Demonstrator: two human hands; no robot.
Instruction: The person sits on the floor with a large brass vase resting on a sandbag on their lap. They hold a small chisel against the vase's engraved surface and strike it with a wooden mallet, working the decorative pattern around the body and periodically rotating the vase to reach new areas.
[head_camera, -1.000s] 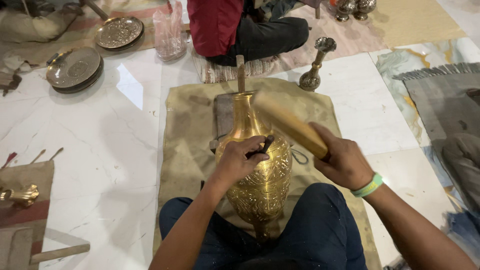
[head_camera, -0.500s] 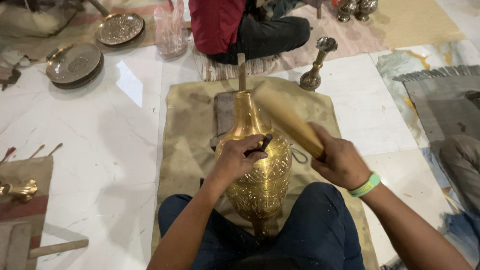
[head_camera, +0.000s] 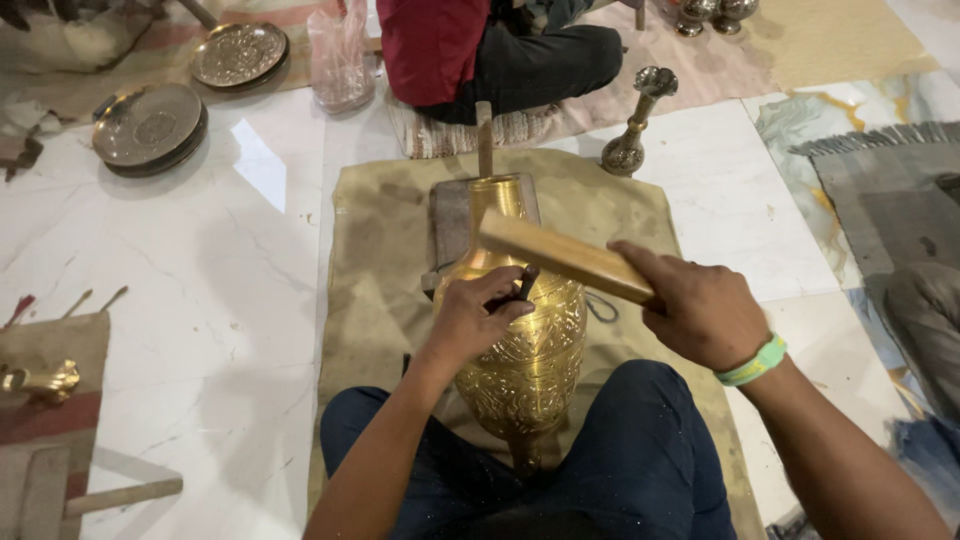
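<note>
The vase (head_camera: 525, 340) lay at the centre of the mat (head_camera: 370, 260), its foot hidden between the knees. The left hand (head_camera: 475, 320) pinched a dark tool (head_camera: 524, 285), tip concealed, against the vase. The right hand (head_camera: 700, 310) was clenched round a wooden block (head_camera: 560, 257), its near end hidden.

There are no labels, signs or screens here. The only thing like a package is a clear plastic bag (head_camera: 341, 55) — it stands on the white floor near the top, a bit left of the middle. It is see-through with a soft pink look, tall and crinkly. It sits between a round metal plate (head_camera: 239, 54) and a person's red top (head_camera: 430, 45) — just beside both.
</note>
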